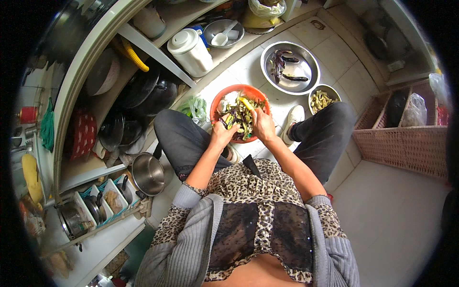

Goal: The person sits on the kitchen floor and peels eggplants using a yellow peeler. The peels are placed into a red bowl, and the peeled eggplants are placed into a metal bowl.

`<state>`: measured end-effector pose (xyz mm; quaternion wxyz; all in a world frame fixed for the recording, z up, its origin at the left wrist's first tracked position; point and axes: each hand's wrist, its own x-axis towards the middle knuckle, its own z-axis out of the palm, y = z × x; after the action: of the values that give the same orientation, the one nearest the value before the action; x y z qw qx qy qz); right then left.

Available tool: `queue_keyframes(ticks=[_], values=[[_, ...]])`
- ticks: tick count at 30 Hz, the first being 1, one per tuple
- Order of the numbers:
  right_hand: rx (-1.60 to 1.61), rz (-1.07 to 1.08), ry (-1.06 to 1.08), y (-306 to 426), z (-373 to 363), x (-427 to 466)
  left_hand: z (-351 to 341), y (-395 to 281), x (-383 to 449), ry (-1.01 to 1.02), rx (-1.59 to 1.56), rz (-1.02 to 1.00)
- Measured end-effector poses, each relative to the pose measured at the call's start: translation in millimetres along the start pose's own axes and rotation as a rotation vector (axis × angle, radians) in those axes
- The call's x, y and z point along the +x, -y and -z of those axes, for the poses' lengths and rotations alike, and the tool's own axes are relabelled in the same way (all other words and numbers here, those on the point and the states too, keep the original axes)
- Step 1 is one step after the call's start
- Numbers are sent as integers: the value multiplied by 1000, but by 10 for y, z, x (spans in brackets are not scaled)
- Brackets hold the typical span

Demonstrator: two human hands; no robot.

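Between my knees stands an orange-red plastic basin (238, 87) holding dark peelings, pale scraps and a white plastic bag (229, 99). My right hand (264, 125) grips a yellow-handled tool (246, 104) over the basin; its working end cannot be made out. My left hand (221, 134), at the near left rim, holds a partly peeled eggplant piece (229, 121), mostly covered by the fingers. Beyond the basin, a wide steel bowl (265, 74) contains several dark purple eggplants (294, 78). Beside it, a smaller bowl (337, 94) is filled with cut pale pieces (322, 101).
A green vegetable in a plastic bag (197, 110) lies left of the basin. Open shelves hold a white lidded canister (190, 52), a steel bowl with a ladle (224, 34) and dark pans (140, 89). A steel pot (147, 174) is near my left knee. Woven baskets (401, 143) stand right.
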<state>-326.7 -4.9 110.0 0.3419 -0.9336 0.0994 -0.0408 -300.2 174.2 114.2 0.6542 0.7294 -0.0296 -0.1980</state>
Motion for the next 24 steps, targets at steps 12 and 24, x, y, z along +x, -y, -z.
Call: queue_keyframes(ticks=[12,24], values=[[-121,-15,51,29,-11,0,18,-45,-111,-99,495,-17],[376,-311,65,-378,-267,151,-18,-192,-90,-69,459,-84]])
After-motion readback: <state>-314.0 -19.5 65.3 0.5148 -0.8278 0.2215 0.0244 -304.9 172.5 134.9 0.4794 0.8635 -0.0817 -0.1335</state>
